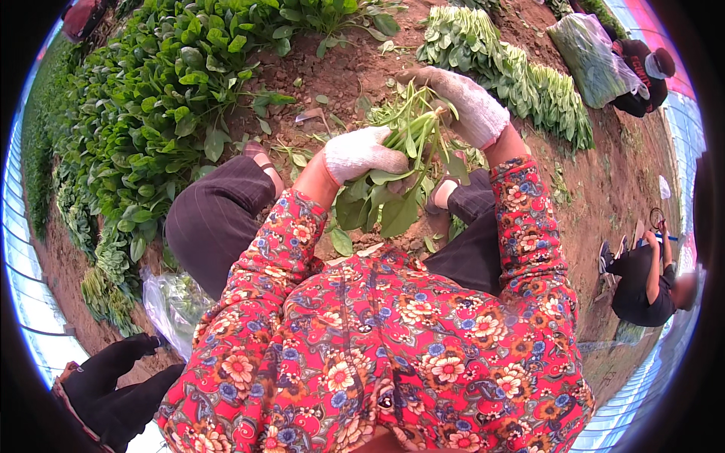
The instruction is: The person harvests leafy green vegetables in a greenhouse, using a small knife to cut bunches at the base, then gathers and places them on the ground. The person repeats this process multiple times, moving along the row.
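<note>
Where gloved hands meet: leafy greens bunch (393, 177) between left hand (362, 153) and right hand (468, 106).

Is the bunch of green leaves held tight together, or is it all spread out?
Held together. The left hand is closed around the bunch of leafy greens, the right hand grips the stems, and only the leaf tips fan out below.

Bunch of leafy greens (393, 177), stems up, leaves hanging; soil-flecked
</note>
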Demonstrator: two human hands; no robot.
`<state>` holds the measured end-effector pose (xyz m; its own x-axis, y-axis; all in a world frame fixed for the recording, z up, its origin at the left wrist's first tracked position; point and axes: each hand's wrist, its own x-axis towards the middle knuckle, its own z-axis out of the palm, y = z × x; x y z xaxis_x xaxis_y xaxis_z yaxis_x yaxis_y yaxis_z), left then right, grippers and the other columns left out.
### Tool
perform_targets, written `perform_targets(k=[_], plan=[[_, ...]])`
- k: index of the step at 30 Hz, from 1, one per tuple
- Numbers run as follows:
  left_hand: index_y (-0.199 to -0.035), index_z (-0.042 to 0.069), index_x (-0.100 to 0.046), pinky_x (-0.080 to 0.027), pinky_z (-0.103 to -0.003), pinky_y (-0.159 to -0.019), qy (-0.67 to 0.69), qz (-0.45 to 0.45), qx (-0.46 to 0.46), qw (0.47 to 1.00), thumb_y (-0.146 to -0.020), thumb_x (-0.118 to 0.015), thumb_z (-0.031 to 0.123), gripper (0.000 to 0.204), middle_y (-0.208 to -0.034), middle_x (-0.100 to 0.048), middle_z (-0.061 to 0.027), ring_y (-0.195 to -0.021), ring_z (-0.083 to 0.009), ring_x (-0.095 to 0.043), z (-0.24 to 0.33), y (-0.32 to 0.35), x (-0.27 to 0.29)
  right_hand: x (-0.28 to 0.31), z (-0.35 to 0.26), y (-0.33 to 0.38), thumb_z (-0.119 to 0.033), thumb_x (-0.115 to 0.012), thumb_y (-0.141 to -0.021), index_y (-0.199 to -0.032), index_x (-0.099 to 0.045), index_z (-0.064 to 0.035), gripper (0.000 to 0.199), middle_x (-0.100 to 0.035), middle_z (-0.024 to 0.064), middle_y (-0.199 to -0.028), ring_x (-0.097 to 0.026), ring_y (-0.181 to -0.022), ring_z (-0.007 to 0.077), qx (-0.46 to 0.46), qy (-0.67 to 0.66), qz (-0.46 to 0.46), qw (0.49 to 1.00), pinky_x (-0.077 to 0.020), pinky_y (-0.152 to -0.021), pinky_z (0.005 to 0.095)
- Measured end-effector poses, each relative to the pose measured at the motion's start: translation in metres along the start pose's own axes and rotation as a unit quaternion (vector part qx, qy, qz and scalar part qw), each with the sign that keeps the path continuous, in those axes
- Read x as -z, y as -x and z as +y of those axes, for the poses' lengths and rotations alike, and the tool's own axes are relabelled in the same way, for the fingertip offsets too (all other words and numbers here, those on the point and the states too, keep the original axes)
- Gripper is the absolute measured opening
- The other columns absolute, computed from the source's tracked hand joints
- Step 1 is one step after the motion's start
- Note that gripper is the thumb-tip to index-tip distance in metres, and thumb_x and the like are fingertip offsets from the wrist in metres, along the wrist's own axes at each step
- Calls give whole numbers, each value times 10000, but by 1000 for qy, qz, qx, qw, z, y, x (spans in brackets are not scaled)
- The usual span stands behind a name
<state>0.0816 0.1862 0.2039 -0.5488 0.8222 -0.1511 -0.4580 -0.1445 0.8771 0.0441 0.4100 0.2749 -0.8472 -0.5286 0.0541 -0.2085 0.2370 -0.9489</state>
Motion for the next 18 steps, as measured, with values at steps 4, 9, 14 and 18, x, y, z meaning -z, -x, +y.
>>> perform_targets(k=[4, 9, 14, 18], plan=[[-1295, -56, -558, -543, -282, -599, 32, -54, 4, 998, -721, -834, 445, 811, -876, -701, -100, -699, -172, -678, -4, -1, -6, -6, 0, 2, -350, -646, -963, -1237, -648, -4, 442, -660, 87, -1225, -613, -1049, 153, -64, -233, -59, 968, -498, -937, 307], [-1337, -45, -516, -571, -301, -662, 49, -40, -25, 998, -734, -837, 489, 867, -936, -696, -126, -748, -185, -694, -3, -3, -5, -4, 15, -2, -252, -655, -975, -1120, -638, -27, 268, -639, -10, -896, -619, -785, 58, -78, -312, -36, 946, -523, -702, 222], [-1492, 29, -377, -580, -357, -811, 21, 45, -57, 997, -788, -824, 460, 938, -1187, -636, -161, -902, -215, -701, 5, 2, -10, -2, 25, -10, -147, -646, -991, -1048, -621, -73, 97, -623, -59, -799, -585, -610, 1, -92, -321, 112, 936, -444, -509, 121], [-1525, 45, -352, -570, -335, -830, 11, 57, -66, 996, -799, -824, 421, 944, -1219, -627, -140, -912, -187, -678, 14, 2, -9, -3, 22, -14, -216, -692, -966, -1003, -646, -94, 136, -586, -56, -737, -514, -551, 34, -81, -297, 192, 932, -403, -486, 189]])
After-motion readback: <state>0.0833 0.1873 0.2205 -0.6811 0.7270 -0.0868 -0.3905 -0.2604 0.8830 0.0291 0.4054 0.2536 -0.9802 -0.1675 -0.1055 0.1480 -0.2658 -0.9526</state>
